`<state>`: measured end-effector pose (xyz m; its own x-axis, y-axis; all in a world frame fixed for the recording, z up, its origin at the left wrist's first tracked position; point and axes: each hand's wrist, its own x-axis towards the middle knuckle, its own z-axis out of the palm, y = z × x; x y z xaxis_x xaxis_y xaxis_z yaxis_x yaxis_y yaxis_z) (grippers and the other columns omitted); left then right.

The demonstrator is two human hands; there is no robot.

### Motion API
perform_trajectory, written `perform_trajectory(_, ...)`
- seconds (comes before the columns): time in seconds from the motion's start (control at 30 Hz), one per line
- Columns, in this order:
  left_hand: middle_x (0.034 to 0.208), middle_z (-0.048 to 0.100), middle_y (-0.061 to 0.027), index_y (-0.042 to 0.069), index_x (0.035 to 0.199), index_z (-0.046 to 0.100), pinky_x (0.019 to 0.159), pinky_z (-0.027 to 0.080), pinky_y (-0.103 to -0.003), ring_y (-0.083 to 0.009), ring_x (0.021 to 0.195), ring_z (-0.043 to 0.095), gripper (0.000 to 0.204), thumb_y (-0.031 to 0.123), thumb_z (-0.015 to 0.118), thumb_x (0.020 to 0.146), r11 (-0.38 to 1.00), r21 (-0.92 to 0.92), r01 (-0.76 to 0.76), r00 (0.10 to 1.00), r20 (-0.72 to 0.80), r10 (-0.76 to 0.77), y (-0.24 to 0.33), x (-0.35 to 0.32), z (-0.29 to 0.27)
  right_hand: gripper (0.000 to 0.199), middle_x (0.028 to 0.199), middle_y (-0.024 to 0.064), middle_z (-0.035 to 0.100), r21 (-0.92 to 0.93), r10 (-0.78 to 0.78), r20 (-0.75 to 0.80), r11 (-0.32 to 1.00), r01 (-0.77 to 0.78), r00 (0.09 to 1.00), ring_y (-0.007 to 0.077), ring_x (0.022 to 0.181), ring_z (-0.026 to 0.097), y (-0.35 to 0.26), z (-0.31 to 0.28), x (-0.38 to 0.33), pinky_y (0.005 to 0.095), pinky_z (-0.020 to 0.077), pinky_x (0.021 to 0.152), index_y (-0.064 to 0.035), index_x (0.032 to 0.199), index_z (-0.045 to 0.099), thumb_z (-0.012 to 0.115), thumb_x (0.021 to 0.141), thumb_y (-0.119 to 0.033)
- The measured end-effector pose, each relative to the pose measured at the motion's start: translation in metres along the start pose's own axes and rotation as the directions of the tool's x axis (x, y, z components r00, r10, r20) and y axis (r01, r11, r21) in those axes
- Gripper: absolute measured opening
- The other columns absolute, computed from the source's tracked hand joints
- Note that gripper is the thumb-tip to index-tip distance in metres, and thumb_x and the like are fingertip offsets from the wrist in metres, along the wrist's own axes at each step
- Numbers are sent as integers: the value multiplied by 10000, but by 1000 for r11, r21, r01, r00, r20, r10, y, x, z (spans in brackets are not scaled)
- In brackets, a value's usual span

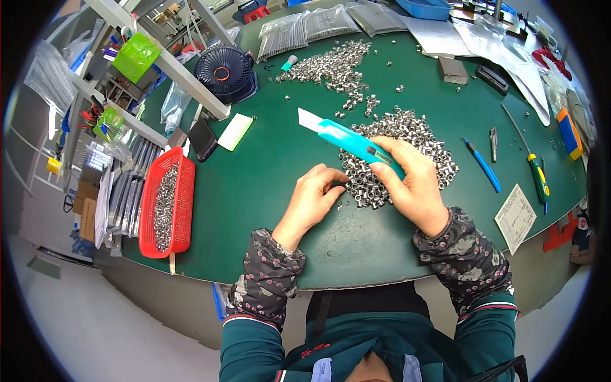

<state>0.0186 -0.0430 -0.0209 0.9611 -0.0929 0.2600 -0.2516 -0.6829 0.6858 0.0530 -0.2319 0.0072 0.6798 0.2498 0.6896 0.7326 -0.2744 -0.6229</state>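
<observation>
My right hand (pixel 414 181) grips a turquoise utility knife (pixel 347 138) with its white blade extended toward the upper left, held just above a heap of small shiny metal rings (pixel 414 137) on the green table (pixel 254 184). My left hand (pixel 315 194) rests on the table at the heap's near left edge, fingers curled, pinching or touching small rings there. A second, looser pile of metal rings (pixel 331 63) lies farther back.
A red basket (pixel 181 184) of metal parts stands at the left edge beside bagged strips. A small dark fan (pixel 223 70), a phone (pixel 202 137), clear bags (pixel 305 28), a blue pen (pixel 484 167), a green-handled screwdriver (pixel 538 175) and a paper slip (pixel 515 216) lie around.
</observation>
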Motion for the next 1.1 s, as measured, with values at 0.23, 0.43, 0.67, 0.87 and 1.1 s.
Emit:
perform_trajectory(0.23, 649, 457, -16, 16, 851, 616, 531, 394, -266, -123, 578, 478, 140, 41, 655, 719, 997, 73, -25, 999, 38, 23, 1, 5, -1, 280, 861, 135, 595, 11, 67, 65, 998, -68, 996, 290, 733, 599, -3, -1, 4, 334, 474, 625, -25, 1029, 570, 620, 776, -135)
perform_trajectory(0.43, 736, 479, 1, 22, 917, 528, 403, 303, -176, -40, 544, 385, 119, 107, 574, 848, 443, -846, 297, 938, 172, -300, -24, 0, -30, 278, 872, 136, 601, -18, 26, 121, 1000, -24, 992, 305, 744, 601, 3, 1, 0, 354, 475, 636, -34, 1030, 573, 615, 778, -144)
perform_trajectory(0.67, 873, 552, -67, 43, 990, 508, 365, 267, -134, -33, 522, 373, 112, 73, 512, 883, 180, -973, 145, 960, 94, -264, -34, -5, -40, 274, 801, 112, 589, -61, 90, 279, 995, -76, 956, 286, 700, 590, 1, 3, -6, 362, 464, 606, -68, 1023, 583, 602, 786, -205)
perform_trajectory(0.87, 861, 539, -49, 36, 1011, 525, 365, 268, -131, -34, 527, 374, 132, 79, 509, 887, 169, -977, 127, 962, 80, -262, -38, -3, -44, 279, 836, 113, 611, -59, 101, 312, 994, -87, 945, 287, 725, 598, 4, 6, -5, 362, 469, 628, -64, 1017, 595, 607, 783, -218)
perform_trajectory(1.1, 794, 503, -16, 28, 998, 544, 366, 258, -137, -32, 525, 366, 131, 93, 518, 887, 173, -977, 127, 967, 82, -243, -39, -2, -43, 301, 874, 131, 620, -38, 177, 395, 984, -176, 902, 291, 767, 604, 7, 7, -5, 357, 471, 658, -46, 1028, 598, 610, 786, -225)
